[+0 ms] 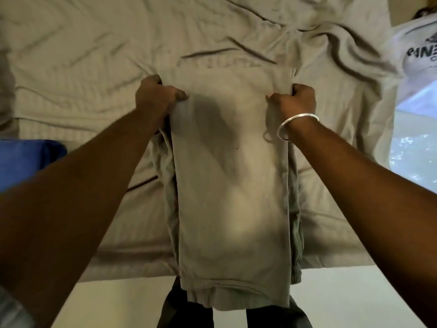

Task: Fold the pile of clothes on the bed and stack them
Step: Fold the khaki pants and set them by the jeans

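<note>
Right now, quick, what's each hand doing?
Left hand: gripping the beige garment at its left edge.
Right hand: gripping its right edge.

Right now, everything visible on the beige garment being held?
The beige garment looks like soft knit cotton, sweatpants or similar, folded lengthwise into a long narrow panel. Elastic-looking cuffs hang at its near end past the bed edge. Its far end is doubled over into a flat band. The left hand and right hand grip its two far corners, fingers curled round the fabric. The middle lies on the bed's tan sheet.
</note>
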Tool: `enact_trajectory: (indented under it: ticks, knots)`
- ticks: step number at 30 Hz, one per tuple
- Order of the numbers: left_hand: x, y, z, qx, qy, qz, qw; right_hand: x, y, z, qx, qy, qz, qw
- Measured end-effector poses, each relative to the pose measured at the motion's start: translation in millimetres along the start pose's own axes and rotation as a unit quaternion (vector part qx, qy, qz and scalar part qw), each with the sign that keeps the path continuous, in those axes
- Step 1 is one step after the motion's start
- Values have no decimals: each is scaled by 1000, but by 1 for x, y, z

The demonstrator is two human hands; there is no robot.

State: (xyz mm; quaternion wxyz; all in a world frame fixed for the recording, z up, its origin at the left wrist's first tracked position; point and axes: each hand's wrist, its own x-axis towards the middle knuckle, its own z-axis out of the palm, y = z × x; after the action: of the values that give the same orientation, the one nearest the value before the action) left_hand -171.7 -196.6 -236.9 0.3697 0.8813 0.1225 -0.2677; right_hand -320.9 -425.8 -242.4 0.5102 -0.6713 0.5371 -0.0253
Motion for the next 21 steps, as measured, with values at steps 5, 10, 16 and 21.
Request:
enact_trajectory:
  ticks: [5, 10, 16, 21]
  knots:
    - [-50, -13, -28, -47, 74, 142, 986, -51, 10, -33, 15, -7, -132, 991]
    - [-126, -51, -59, -161, -102, 225, 955, -122, 39, -80, 91, -143, -195, 966]
    - [-216, -144, -95, 63, -113, 437, 890, -187, 110, -143, -74, -277, -319, 903]
    - [-266, -236, -96, 306, -178, 425, 833, -203, 168, -165, -367, -370, -427, 739]
